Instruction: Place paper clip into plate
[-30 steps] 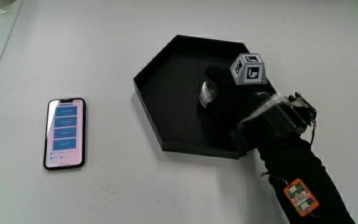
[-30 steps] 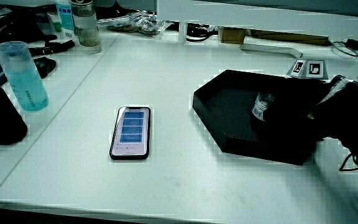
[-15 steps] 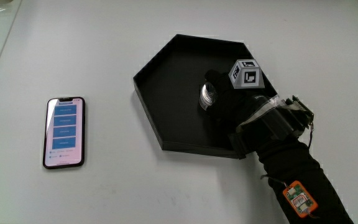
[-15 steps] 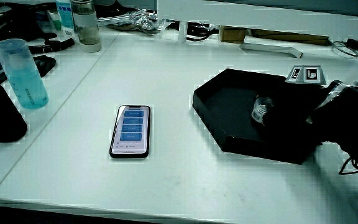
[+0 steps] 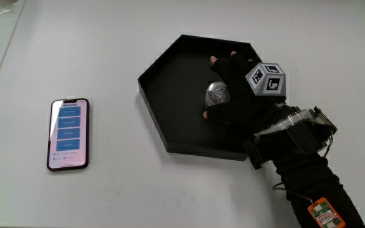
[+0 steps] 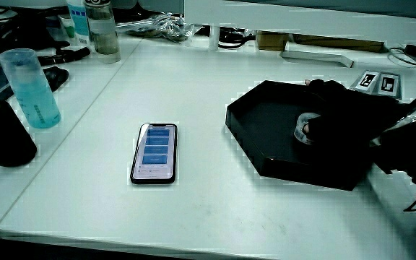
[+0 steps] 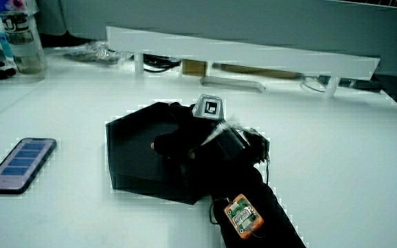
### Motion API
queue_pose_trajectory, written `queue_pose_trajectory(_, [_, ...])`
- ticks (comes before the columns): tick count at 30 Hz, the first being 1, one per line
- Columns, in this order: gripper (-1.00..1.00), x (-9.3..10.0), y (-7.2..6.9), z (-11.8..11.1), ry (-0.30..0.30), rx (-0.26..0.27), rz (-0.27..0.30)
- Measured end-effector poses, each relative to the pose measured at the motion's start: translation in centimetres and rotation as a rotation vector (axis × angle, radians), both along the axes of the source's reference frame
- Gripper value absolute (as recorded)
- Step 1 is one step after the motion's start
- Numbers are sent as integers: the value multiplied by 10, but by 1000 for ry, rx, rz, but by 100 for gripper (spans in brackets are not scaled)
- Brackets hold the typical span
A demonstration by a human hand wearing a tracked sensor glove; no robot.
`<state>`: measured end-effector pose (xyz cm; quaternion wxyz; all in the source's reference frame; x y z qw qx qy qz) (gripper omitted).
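Hand (image 5: 239, 95) sits inside black hexagonal plate (image 5: 170, 130), fingers spread, loose around small silvery item (image 5: 217, 94), apparently released. Looks light, stiff, slippery; pinch by its edges.

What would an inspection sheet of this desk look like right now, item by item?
Surface: white table, mostly bare near the person.
Job's things: black hexagonal plate; a small shiny silvery object lies in it, too small to confirm it as a paper clip.
Clutter: phone lying flat, screen lit, beside the plate; in a side view, blue bottle and black cylinder at the table's edge.
Grippers: the hand is over the plate, fingers spread around the shiny object, not gripping it.
Cables: thin wires at the forearm.
Surroundings: low partition with assorted items along it.
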<state>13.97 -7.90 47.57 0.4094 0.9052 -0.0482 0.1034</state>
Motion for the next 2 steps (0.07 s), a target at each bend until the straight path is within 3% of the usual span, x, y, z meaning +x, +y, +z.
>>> queue_pose_trajectory(2, [-100, 1, 2, -5, 2, 29, -9])
